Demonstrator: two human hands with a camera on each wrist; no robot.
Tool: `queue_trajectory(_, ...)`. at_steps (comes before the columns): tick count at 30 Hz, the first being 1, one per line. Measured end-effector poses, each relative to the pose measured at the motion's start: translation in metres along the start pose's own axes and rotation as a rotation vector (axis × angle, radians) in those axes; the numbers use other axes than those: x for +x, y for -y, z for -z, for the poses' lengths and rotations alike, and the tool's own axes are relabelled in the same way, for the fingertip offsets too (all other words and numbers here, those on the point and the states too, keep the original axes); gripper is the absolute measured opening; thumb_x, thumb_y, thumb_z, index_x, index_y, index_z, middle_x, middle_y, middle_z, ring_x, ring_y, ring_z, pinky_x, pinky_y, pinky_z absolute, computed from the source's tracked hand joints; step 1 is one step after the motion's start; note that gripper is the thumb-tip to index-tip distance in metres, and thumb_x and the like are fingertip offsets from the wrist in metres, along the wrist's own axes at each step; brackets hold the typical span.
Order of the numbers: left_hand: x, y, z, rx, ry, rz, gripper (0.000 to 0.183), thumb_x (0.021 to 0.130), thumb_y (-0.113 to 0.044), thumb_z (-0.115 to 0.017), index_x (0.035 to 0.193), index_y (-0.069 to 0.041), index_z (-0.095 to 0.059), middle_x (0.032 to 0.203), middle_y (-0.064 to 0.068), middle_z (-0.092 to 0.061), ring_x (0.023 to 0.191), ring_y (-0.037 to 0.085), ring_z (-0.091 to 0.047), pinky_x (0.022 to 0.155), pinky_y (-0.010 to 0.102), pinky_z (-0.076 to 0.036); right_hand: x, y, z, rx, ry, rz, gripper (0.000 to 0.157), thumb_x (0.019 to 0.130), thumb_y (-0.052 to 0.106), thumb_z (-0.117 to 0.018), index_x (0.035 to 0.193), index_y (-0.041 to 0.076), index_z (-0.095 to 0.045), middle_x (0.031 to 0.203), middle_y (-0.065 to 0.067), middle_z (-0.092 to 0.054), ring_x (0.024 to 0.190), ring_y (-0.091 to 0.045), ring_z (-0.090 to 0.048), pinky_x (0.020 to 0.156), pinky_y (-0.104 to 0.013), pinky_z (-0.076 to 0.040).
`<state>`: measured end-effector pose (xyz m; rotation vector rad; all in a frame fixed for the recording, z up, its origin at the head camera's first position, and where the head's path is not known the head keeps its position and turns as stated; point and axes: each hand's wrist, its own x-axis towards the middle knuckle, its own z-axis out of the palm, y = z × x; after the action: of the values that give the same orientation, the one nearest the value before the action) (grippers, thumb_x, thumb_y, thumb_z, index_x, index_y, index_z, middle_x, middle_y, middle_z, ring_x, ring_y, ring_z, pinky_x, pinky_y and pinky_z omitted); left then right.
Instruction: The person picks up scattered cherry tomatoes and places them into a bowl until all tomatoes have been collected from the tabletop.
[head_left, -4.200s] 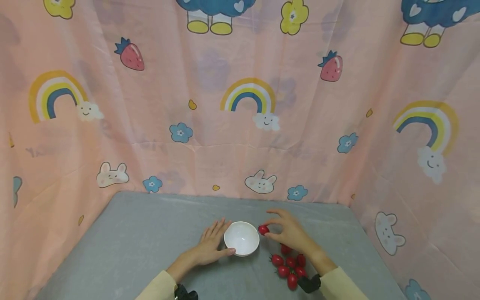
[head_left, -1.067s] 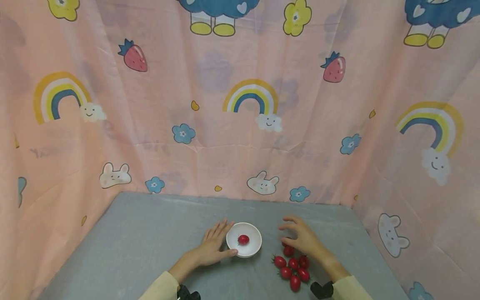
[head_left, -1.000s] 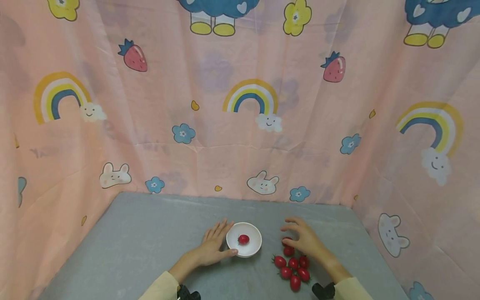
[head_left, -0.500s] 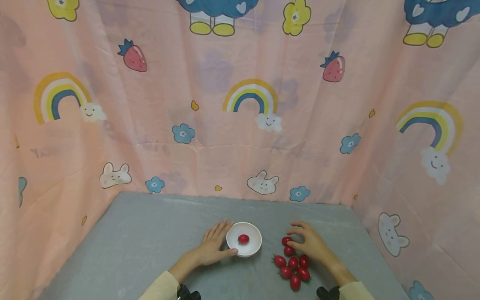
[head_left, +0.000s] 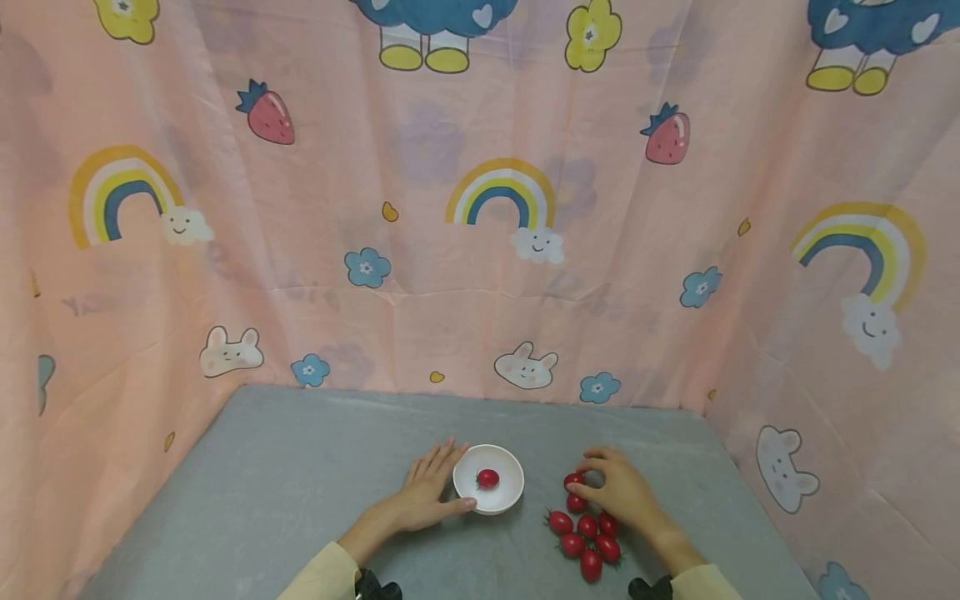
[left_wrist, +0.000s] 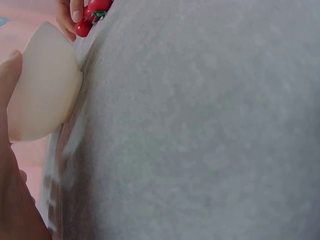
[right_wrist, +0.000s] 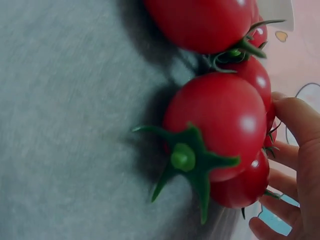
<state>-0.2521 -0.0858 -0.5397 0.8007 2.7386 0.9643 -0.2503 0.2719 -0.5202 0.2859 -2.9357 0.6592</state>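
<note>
1. Right hand (head_left: 622, 492), grip unclear, is bracketing a red oval tomato (head_left: 572, 480) toward the grey table's (head_left: 315, 467) right edge.
2. Left hand (head_left: 427, 493), straight-fingered, is bracing a round white bowl (head_left: 507, 493).
3. Pinching lightly is wisest.

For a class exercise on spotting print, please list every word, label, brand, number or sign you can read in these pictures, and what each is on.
Readable text: none.
Pink backdrop: faint letter-like marks below the leftmost rainbow, too pale and blurred to read.
White bowl: no lettering visible.
Red tomatoes: no stickers or labels visible.
Grey cloth: no lettering visible.
</note>
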Motion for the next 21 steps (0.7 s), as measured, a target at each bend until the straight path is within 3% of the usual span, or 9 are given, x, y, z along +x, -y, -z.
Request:
queue_trajectory(10, 0.0003, -0.0005, 0.0012, 0.003, -0.003, -0.005, 0.090, 0.091, -0.061, -0.058, 0.160, -0.019, -0.017, 0.167, 0.017, -0.011, 0.153, 0.046, -0.009, 0.118, 0.071, -0.007, 0.0044, 0.0049, 0.0012, 0.030, 0.050, -0.055, 0.027, 0.080, 0.039, -0.080, 0.094, 0.016, -0.076, 0.122, -0.011, -0.066, 0.119, -0.036, -0.059, 0.104, -0.059, -0.045)
queue_trajectory(21, 0.0004, 0.0013, -0.0001, -0.003, -0.001, -0.004, 0.091, 0.090, -0.062, -0.058, 0.160, -0.019, -0.017, 0.167, 0.016, -0.011, 0.154, 0.045, -0.009, 0.118, 0.071, -0.007, 0.0089, 0.0033, -0.0004, 0.039, 0.067, -0.023, 0.020, 0.079, 0.031, -0.082, 0.091, 0.015, -0.075, 0.119, -0.013, -0.067, 0.117, -0.036, -0.060, 0.104, -0.059, -0.045)
